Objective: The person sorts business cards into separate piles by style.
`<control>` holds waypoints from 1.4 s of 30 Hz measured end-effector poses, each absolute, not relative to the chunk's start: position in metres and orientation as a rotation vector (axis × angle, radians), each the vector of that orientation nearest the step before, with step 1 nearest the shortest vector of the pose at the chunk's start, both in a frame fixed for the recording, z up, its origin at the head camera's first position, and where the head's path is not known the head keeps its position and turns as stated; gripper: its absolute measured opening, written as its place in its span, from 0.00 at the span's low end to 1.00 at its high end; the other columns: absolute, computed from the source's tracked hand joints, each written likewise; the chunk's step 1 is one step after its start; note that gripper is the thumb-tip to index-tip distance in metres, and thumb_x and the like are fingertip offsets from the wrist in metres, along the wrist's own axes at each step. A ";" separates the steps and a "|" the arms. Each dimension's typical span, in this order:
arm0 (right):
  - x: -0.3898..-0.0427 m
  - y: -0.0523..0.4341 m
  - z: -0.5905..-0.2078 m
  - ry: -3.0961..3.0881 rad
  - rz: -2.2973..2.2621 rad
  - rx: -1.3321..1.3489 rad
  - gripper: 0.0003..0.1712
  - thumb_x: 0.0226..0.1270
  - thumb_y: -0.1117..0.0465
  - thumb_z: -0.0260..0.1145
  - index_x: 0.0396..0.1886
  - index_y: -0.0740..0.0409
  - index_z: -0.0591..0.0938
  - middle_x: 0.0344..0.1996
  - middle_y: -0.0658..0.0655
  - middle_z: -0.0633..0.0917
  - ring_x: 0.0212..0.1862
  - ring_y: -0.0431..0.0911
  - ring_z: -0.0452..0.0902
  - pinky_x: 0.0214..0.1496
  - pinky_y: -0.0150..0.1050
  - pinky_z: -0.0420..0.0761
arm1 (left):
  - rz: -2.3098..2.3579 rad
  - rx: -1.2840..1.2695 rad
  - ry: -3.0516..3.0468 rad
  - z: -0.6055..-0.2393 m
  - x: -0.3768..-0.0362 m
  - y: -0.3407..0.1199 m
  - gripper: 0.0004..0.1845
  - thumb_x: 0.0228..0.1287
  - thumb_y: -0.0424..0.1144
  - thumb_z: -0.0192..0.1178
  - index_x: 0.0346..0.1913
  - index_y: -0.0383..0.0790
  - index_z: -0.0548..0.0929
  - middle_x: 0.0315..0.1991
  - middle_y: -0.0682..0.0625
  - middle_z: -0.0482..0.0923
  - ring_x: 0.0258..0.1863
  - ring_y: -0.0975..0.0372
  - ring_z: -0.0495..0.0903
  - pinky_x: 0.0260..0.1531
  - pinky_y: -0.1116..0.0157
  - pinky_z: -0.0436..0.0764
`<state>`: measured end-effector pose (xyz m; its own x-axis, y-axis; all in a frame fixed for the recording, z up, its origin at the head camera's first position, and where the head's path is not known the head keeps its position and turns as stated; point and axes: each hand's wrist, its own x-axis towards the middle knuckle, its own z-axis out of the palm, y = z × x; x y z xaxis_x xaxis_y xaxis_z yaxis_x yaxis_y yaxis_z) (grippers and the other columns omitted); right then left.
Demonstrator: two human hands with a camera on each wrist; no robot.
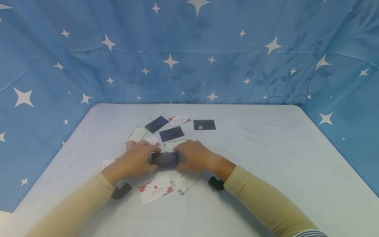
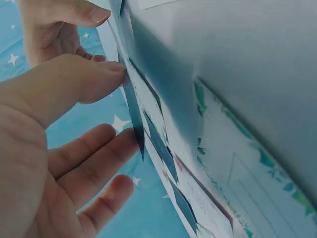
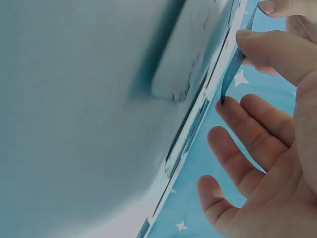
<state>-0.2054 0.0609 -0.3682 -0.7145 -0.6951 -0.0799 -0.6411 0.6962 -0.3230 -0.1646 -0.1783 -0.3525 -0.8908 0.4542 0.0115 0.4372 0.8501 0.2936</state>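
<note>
A dark business card (image 1: 164,160) is held up level between both hands, close over the cards on the table. My left hand (image 1: 137,158) pinches its left end, thumb on the near edge and fingers on the far edge. At the other end, my right hand (image 1: 195,156) pinches it the same way. Edge-on, the dark card (image 2: 134,111) shows as a thin strip in the left wrist view; in the right wrist view the card (image 3: 233,74) looks slightly bowed. Nearest my side lie a red-flowered white card (image 1: 156,190) and a green-leafed white card (image 1: 185,181).
Beyond the hands lie two dark blue cards (image 1: 157,124), a red-flowered card (image 1: 179,120) and a green-leafed card (image 1: 137,134). Another dark card (image 1: 204,124) with a square code lies apart at right. The white-covered table (image 1: 266,138) meets a blue star-patterned curtain (image 1: 189,79).
</note>
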 end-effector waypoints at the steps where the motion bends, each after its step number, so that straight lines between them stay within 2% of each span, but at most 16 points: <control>1: -0.206 0.063 -0.367 2.708 -0.435 -1.062 0.33 0.61 0.49 0.72 0.66 0.52 0.77 0.60 0.49 0.80 0.65 0.48 0.69 0.70 0.49 0.62 | 0.458 0.719 2.968 -0.351 -0.165 -0.178 0.28 0.54 0.45 0.74 0.58 0.42 0.83 0.47 0.50 0.82 0.52 0.53 0.73 0.56 0.43 0.55; 8: -0.215 0.082 -0.358 2.717 -0.640 -0.933 0.33 0.63 0.51 0.71 0.67 0.53 0.76 0.62 0.53 0.78 0.65 0.50 0.69 0.67 0.49 0.66 | 0.529 0.695 2.978 -0.347 -0.178 -0.165 0.32 0.55 0.46 0.74 0.64 0.42 0.79 0.54 0.49 0.80 0.58 0.52 0.71 0.60 0.42 0.50; 14: -0.227 0.103 -0.360 2.801 -0.657 -0.898 0.36 0.63 0.52 0.71 0.69 0.57 0.74 0.64 0.56 0.77 0.64 0.53 0.71 0.66 0.50 0.68 | 0.544 0.722 2.978 -0.342 -0.203 -0.140 0.32 0.58 0.46 0.73 0.65 0.43 0.78 0.57 0.50 0.79 0.61 0.53 0.67 0.58 0.45 0.52; 20: -0.246 0.128 -0.359 2.844 -0.682 -0.821 0.35 0.65 0.55 0.70 0.70 0.60 0.73 0.65 0.60 0.76 0.62 0.56 0.72 0.64 0.53 0.70 | 0.506 0.737 2.966 -0.343 -0.235 -0.112 0.32 0.61 0.49 0.71 0.67 0.46 0.77 0.57 0.51 0.79 0.61 0.53 0.67 0.55 0.47 0.52; 24: -0.263 0.143 -0.356 2.864 -0.668 -0.772 0.34 0.66 0.55 0.69 0.69 0.61 0.74 0.64 0.62 0.76 0.64 0.57 0.70 0.66 0.55 0.68 | 0.504 0.725 2.958 -0.346 -0.257 -0.095 0.32 0.62 0.50 0.70 0.68 0.48 0.76 0.60 0.52 0.78 0.62 0.55 0.67 0.57 0.47 0.52; 27: -0.277 0.153 -0.355 2.883 -0.641 -0.748 0.33 0.66 0.56 0.68 0.69 0.62 0.73 0.64 0.63 0.76 0.66 0.59 0.68 0.67 0.55 0.66 | 0.518 0.701 2.955 -0.348 -0.273 -0.082 0.32 0.63 0.50 0.70 0.69 0.48 0.75 0.60 0.51 0.77 0.62 0.55 0.67 0.59 0.46 0.52; 31: -0.294 0.163 -0.354 2.885 -0.629 -0.711 0.33 0.67 0.58 0.68 0.70 0.63 0.73 0.63 0.64 0.77 0.63 0.59 0.71 0.64 0.55 0.69 | 0.568 0.665 2.939 -0.353 -0.292 -0.067 0.31 0.64 0.48 0.69 0.69 0.49 0.74 0.58 0.49 0.76 0.60 0.55 0.67 0.58 0.48 0.53; 42: -0.314 0.170 -0.365 2.832 -0.661 -0.536 0.32 0.69 0.62 0.66 0.71 0.63 0.70 0.67 0.64 0.74 0.66 0.60 0.70 0.66 0.55 0.68 | 0.601 0.548 2.879 -0.371 -0.318 -0.045 0.32 0.66 0.48 0.67 0.72 0.50 0.72 0.62 0.50 0.75 0.61 0.55 0.65 0.56 0.50 0.54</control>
